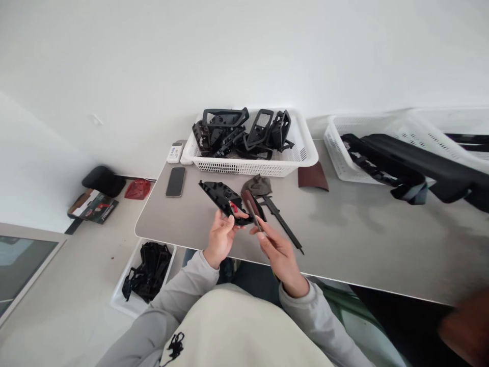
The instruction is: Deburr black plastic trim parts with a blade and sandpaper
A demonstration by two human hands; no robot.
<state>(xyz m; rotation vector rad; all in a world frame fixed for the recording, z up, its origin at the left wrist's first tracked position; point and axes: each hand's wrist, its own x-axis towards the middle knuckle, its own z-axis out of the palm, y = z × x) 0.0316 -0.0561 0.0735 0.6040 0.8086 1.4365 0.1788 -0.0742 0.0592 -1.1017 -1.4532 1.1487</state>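
Observation:
My left hand [220, 235] grips the lower end of a black plastic part [220, 194], which is held tilted above the table's front area. A small red piece [233, 207] shows in the part's opening. In my right hand [278, 251] is a thin tool wrapped with brown sandpaper [250, 204], its tip against or very near the part's right end; contact is hard to tell. Behind the tool lies a crumpled grey cloth [258, 185]. A black caliper [282, 222] rests diagonally to the right of it.
A white basket [244, 167] of black parts stands at the back, with a brown sheet [313, 177] beside it. A phone [175, 182] lies left. More baskets [353, 176] with long black parts stand right. A floor bin [132, 308] holds black parts.

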